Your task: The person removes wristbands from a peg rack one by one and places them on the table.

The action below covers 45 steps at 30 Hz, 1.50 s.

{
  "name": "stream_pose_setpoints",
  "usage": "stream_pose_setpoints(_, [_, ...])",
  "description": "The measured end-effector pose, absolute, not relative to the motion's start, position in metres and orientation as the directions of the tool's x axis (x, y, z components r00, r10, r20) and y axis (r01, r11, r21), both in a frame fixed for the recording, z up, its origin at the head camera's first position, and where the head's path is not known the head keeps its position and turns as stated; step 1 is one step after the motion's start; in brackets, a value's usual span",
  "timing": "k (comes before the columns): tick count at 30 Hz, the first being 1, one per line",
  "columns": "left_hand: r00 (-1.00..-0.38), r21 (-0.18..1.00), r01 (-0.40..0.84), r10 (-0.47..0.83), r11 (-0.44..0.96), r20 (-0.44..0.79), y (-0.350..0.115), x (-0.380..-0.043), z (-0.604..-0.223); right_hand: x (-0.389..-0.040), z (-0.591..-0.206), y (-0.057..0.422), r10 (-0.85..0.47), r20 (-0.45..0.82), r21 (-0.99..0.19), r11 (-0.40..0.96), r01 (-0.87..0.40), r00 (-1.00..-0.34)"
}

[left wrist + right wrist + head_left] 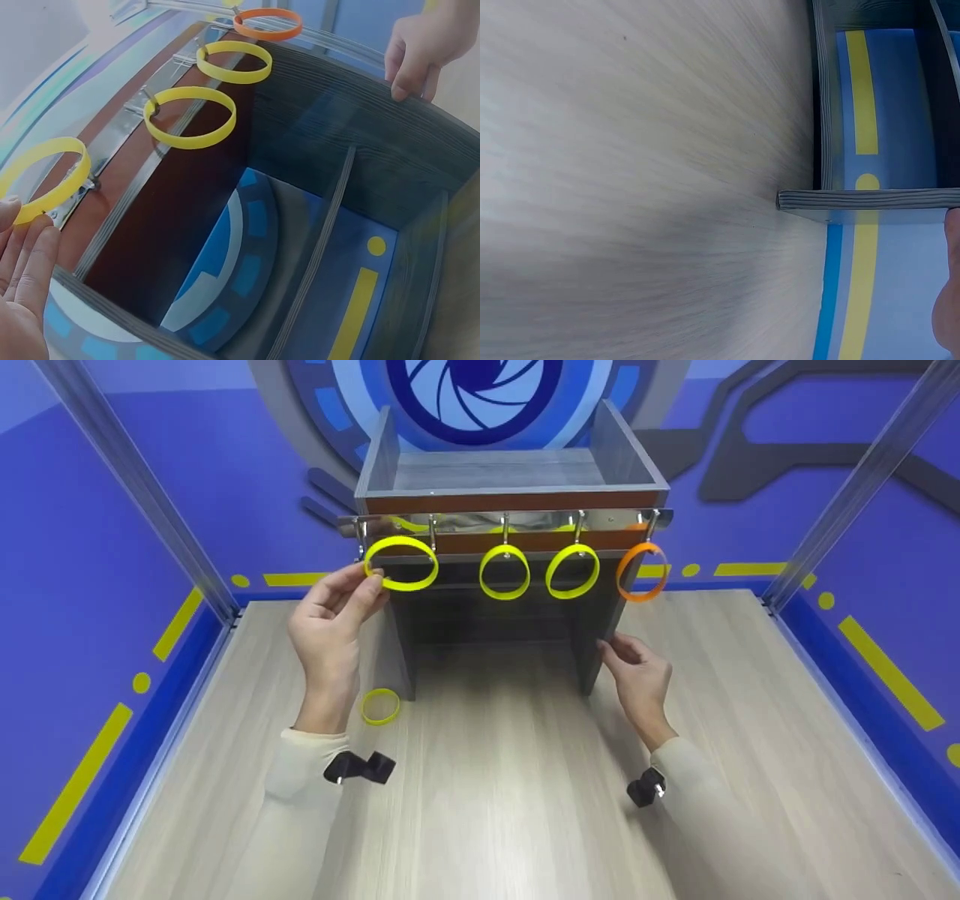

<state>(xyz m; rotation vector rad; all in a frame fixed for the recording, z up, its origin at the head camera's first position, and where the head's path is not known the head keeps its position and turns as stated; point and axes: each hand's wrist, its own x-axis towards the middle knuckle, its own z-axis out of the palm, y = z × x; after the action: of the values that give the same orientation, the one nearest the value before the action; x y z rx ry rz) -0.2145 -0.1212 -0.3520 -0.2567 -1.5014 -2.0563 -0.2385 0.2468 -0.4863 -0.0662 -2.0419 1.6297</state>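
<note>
Between thumb and fingers, my left hand [334,611] pinches a yellow ring [401,587] at the left end of the metal hook rail [469,522]. Whether a hook passes through this ring, I cannot tell. Two more yellow rings [505,596] [191,140] and an orange ring [643,598] hang from hooks farther right. My right hand [637,675] grips the front edge of the right side panel [592,660] of the grey wooden shelf unit [300,97]. In the right wrist view only part of that hand [949,300] shows, at the right edge.
Another yellow ring [364,718] lies on the wooden tabletop [480,810], by the unit's left front foot. Above the rail is an open-topped tray section [495,472]. Blue printed walls [172,510] with metal corner posts [142,487] enclose the table.
</note>
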Motion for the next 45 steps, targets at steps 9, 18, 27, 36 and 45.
stream_pose_setpoints(9, [-0.814,0.810,0.544,-0.372,-0.219,0.446,-0.134,-0.206,-0.360,-0.255,-0.513,0.258,0.364,0.369,-0.917,0.292,-0.271,-0.855])
stream_pose_setpoints(18, [-0.813,0.815,0.528,-0.420,-0.238,0.403,-0.145,-0.201,-0.373,-0.256,-0.517,0.262,0.350,0.386,-0.909,0.304,-0.286,-0.854])
stream_pose_setpoints(27, [-0.812,0.848,0.486,-0.471,-0.214,0.346,-0.153,-0.198,-0.394,-0.254,-0.514,0.261,0.345,0.380,-0.911,0.298,-0.283,-0.858])
stream_pose_setpoints(36, [-0.813,0.848,0.459,-0.510,-0.264,0.281,-0.161,-0.205,-0.424,-0.257,-0.518,0.262,0.341,0.395,-0.909,0.278,-0.310,-0.853])
stream_pose_setpoints(45, [-0.822,0.889,0.369,-0.542,-0.271,0.176,-0.172,-0.211,-0.454,-0.257,-0.517,0.262,0.347,0.406,-0.906,0.275,-0.322,-0.846])
